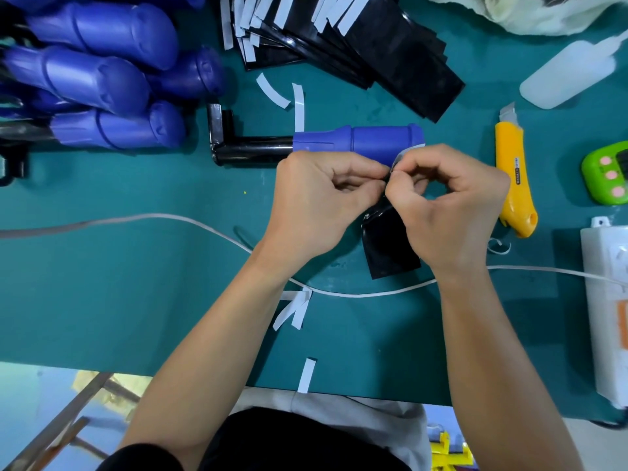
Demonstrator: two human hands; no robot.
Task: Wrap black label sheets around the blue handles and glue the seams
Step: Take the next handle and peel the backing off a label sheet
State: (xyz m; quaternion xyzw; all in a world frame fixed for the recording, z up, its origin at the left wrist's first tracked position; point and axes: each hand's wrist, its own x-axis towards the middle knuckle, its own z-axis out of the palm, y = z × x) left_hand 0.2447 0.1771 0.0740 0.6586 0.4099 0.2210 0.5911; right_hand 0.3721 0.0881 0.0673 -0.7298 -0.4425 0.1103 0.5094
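A black label sheet (390,246) hung pinched at its top edge between both hands, drooping toward the person. The left hand (316,202) and right hand (452,205) met fingertip to fingertip on it, just in front of the blue handle (367,142) lying crosswise. Right of the handle lay a yellow utility knife (513,178); beyond it, more black sheets (390,56).

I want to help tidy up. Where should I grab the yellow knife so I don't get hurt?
Probably hold the yellow knife by its fat yellow body, reaching in from the near end. The metal blade tip pokes out at the far end, toward the glue bottle, so keep fingers away from there.
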